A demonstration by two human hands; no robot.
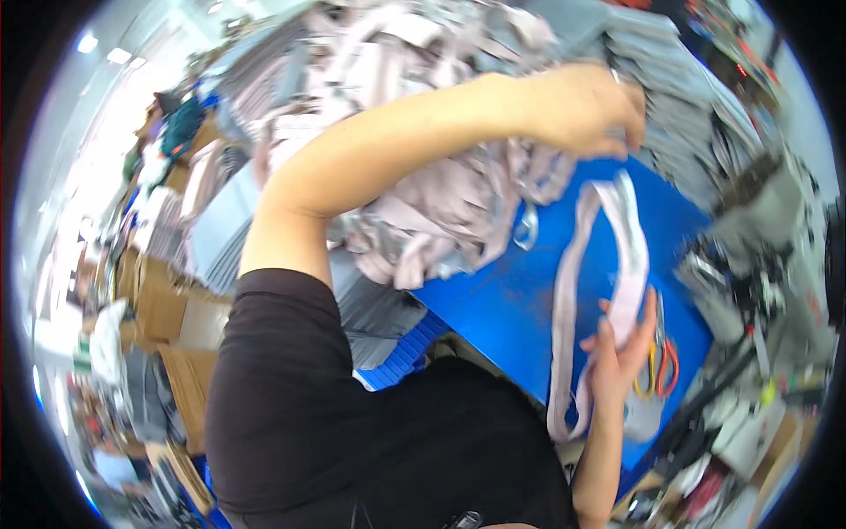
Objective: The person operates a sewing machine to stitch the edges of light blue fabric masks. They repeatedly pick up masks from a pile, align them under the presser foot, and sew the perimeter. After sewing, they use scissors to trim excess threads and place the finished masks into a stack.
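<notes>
A loop of pale pink and grey fabric band [564,300] stands up over the blue tabletop [493,309]. My right hand [619,357] holds its right side, with the band running between the thumb and the fingers. My left arm reaches across to the far right. At its end my left hand [589,110] hovers just above the top of the loop, its fingers bent downward. Motion blurs that hand, and I cannot tell whether it touches the band. Scissors [667,368] with yellow and orange-red handles lie just right of my right hand.
A large heap of pink and grey fabric bands [432,203] covers the far left of the table. Stacked grey fabric pieces [661,79] stand at the far right. A dark machine-like object [736,291] borders the table's right side. Cardboard boxes [159,300] stand off to the left.
</notes>
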